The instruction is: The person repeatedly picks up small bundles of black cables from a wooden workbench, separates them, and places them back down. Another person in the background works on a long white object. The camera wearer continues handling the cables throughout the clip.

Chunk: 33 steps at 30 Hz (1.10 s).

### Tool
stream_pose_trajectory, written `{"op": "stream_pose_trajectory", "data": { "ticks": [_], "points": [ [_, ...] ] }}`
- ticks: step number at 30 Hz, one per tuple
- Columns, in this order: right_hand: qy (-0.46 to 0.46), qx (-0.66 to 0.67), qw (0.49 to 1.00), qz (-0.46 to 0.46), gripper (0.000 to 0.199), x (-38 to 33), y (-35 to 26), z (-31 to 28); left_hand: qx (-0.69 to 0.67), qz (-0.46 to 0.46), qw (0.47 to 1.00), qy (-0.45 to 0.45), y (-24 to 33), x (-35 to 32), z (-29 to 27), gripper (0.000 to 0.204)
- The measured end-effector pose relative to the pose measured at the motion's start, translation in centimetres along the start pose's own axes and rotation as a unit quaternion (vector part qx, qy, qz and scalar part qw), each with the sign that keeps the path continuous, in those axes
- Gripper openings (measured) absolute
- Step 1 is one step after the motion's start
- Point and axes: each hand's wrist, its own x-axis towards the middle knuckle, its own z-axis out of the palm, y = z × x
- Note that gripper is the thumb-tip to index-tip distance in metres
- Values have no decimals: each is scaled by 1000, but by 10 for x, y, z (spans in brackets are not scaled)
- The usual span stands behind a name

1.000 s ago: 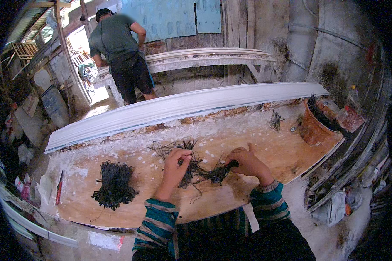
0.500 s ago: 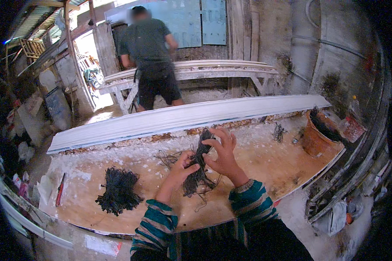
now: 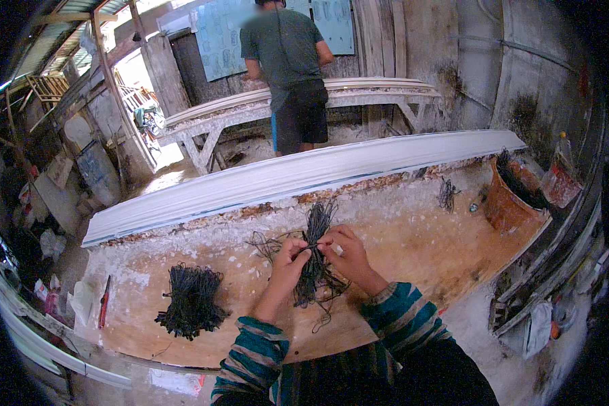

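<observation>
A bundle of thin black cord (image 3: 312, 277) lies on the wooden board in front of me, its looped ends fanning out above and below my hands. At its left side my left hand (image 3: 291, 258) pinches a strand across the bundle's middle. Closed in a pinch on a strand at the same spot, my right hand (image 3: 347, 254) meets it from the right. Loose cord trails to the left of the bundle and below it. A second, thicker bundle of black cord (image 3: 193, 301) rests on the board to the left, pinched in at its middle.
A long white moulding (image 3: 304, 179) runs along the board's (image 3: 250, 338) far edge. At right stand an orange-brown pot (image 3: 514, 206) holding dark cord and a plastic bottle (image 3: 563, 172). A red cutter-like tool (image 3: 104, 303) lies far left. A person (image 3: 287, 61) stands at a bench beyond.
My right hand has come down from the bundle's upper part to its middle, beside my left hand; both now pinch there. The person beyond appears further right in view.
</observation>
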Motion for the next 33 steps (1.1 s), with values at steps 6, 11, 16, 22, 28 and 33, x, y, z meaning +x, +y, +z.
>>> {"op": "stream_pose_trajectory", "data": {
  "ticks": [6, 11, 16, 22, 28, 33],
  "points": [
    [-8, 19, 998, 51, 8, -4, 1, 6, 148, 71, 986, 29, 9, 2, -1, 12],
    [1, 24, 999, 38, 7, -4, 0, 7, 72, 62, 994, 55, 3, 0, 1, 11],
    [19, 26, 999, 27, 8, -4, -3, 7, 151, 110, 980, 66, 1, 1, 0, 12],
    [-11, 5, 1000, -23, 7, 1, -8, 1, 170, 133, 975, 60, 11, -2, 5, 18],
    [-34, 19, 999, -4, 6, -1, -5, 0, 213, 142, 965, 47, 19, -4, 5, 17],
    [-60, -17, 998, -4, 7, 0, -9, -2, 192, 84, 977, 40, 18, -4, 2, 15]
  ]
}}
